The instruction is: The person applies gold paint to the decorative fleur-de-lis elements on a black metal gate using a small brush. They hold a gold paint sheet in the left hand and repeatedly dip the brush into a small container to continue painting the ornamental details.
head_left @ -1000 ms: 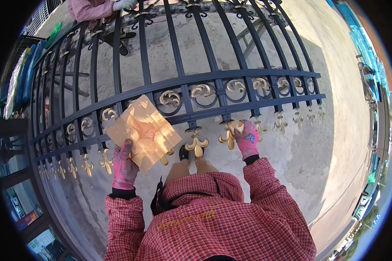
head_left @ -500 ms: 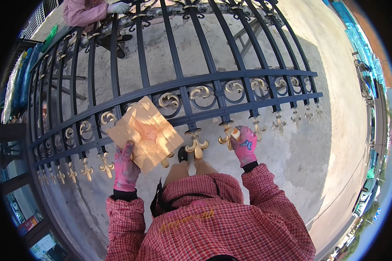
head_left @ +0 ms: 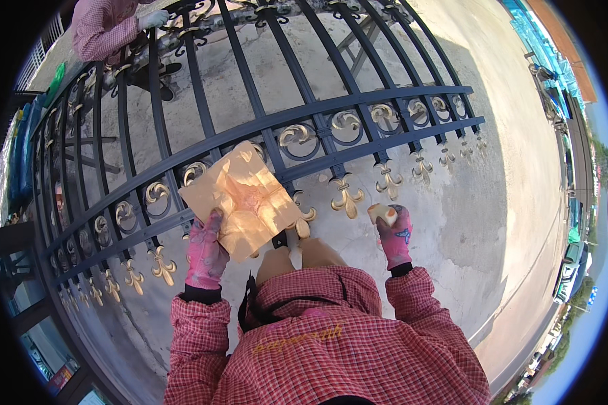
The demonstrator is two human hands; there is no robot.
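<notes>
My left hand [head_left: 207, 255], in a pink glove, grips the lower-left edge of a square tan sheet [head_left: 263, 223], perhaps cardboard, with a creased, shiny gold-coloured hollow in its middle. The sheet covers part of the dark metal railing [head_left: 250, 128]. In its pink glove, my right hand [head_left: 397, 244] pinches a small cream pad [head_left: 382, 214], apparently a sponge, with orange-brown marks. That pad is apart from the railing, below a gold fleur-de-lis tip [head_left: 388, 181] and right of another gold tip [head_left: 346, 197]. Gold scrolls [head_left: 298, 140] sit between the railing's two crossbars.
Across the railing, at the upper left, a person in a checked sleeve [head_left: 105, 37] rests a light-gloved hand [head_left: 154, 19] near the bars. Metal stand legs [head_left: 366, 46] show beneath the railing. Concrete ground [head_left: 446, 223] lies below, and blue wrapped material [head_left: 21, 152] stands at the left.
My right hand with the pad has come away from a gold tip, moving right and slightly down. My left hand still holds the sheet. The view has shifted; the railing appears farther left.
</notes>
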